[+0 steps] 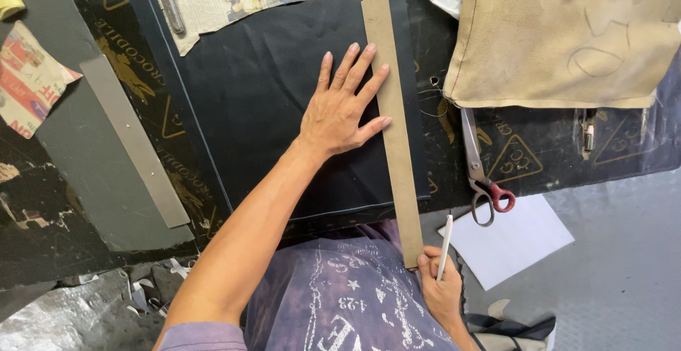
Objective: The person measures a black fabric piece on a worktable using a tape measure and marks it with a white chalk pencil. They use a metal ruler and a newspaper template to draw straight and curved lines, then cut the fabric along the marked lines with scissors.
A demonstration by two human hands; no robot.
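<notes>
Only the head view here, looking straight down at the bench. Left hand (342, 102) sits in the middle of the frame, flat with fingers spread wide, palm pressing on the dark fabric sheet (262, 88), its fingertips lying on the edge of the long tan strip (394, 127). That strip runs from the top centre down to the lower centre, laid along the right edge of the dark sheet. Right hand (441, 291) is at the bottom, just right of centre, pinching the lower end of the strip with thumb and fingers, and it's got a white pen (445, 248) tucked between the fingers too, pointing up. Just right of the strip I can see scissors with red handles (482, 170), blades pointing up, next to a white paper sheet (512, 237) at lower right. A big beige cloth piece (567, 35) fills the upper right. Over on the left there's a grey metal ruler (135, 141) lying diagonally on a grey board.
</notes>
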